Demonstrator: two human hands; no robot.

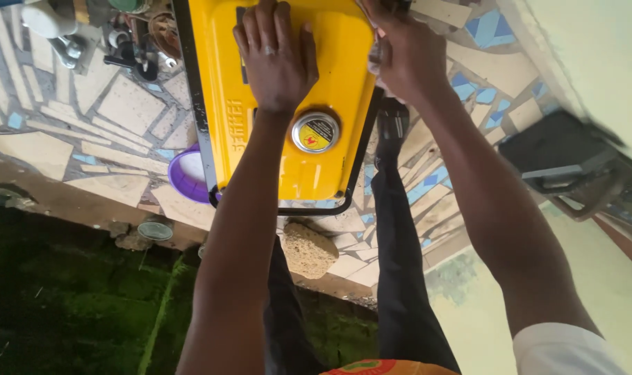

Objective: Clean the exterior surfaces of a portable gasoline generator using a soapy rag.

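Yellow generator tank (288,104), seen from above within a black tubular frame (191,97), standing on a mosaic-tiled floor (121,111). A round metal filler cap (315,132) with a yellow-and-red circular label sits near the tank's near edge; raised lettering runs along its left side. The left hand (274,52) lies flat on the tank top, fingers spread, its grip released, just above the cap. The right hand (403,52) is at the tank's right edge, its grip clenched around something pale; what it grasps cannot be told. A purple bowl (185,173) lies beside the frame; a stone (309,248) lies below it.
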